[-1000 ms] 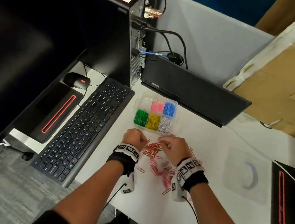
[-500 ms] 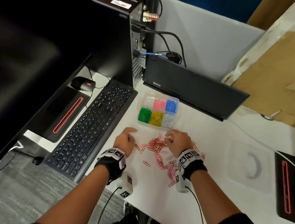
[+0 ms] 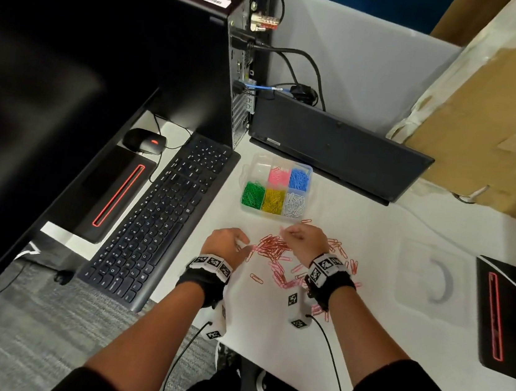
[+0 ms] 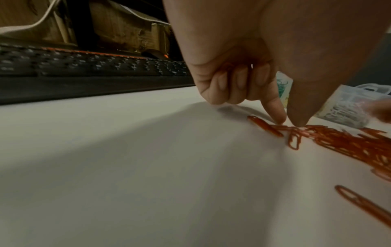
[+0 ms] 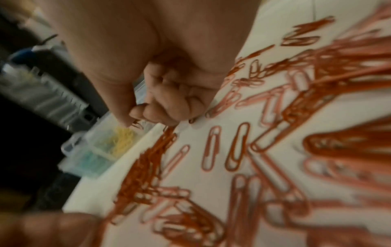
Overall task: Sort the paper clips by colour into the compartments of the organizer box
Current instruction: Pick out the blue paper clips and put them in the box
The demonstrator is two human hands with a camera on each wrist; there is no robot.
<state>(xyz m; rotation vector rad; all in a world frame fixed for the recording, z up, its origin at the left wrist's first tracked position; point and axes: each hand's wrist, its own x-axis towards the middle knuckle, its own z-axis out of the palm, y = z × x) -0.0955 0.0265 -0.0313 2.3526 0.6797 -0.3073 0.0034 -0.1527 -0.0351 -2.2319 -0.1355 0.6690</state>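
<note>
The clear organizer box (image 3: 249, 165) stands beyond the hands and holds pink, blue, green, yellow and white clips; its far-left compartment looks empty. Red and pink paper clips (image 3: 272, 249) lie scattered on the white table between my hands. My left hand (image 3: 244, 247) is at the pile's left edge; its thumb and forefinger (image 4: 277, 113) pinch down on a red clip (image 4: 295, 132), and its other fingers curl over some red clips in the palm. My right hand (image 3: 284, 232) hovers over the pile's far edge with fingers curled, thumb and forefinger pinching a clip (image 5: 136, 124).
A black keyboard (image 3: 163, 213) lies close on the left, with a mouse (image 3: 144, 141) and a computer tower (image 3: 234, 62) behind it. A dark laptop (image 3: 337, 146) stands behind the box. A clear lid (image 3: 433, 278) and a black device (image 3: 508, 320) lie at the right.
My left hand swung out to the left of the pile and has come back to its left edge. My right hand has stayed at the pile's far side, now pinching.
</note>
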